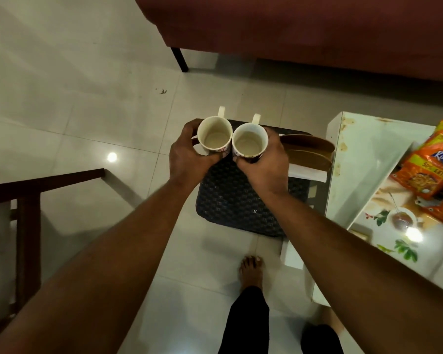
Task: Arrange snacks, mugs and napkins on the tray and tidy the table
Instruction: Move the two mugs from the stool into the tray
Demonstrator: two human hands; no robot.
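Tiled floor [87, 118] backs two mugs [214, 139], one clamped in each hand's grip, left hand [187, 155] and right hand [264, 162], above a dark woven tray [235, 205]; snack packets [427, 172] are cut off on the counter [356, 159].

the two mugs [214, 139] [250, 142] looked like smooth glazed ceramic, cream inside. the dark tray [237, 203] under them had a woven, matt texture (plastic or cane, hard to tell). the floor tiles [74, 118] were glossy. the table top [374, 180] on the right shone like glass, and the snack packets [430, 172] were shiny plastic film.
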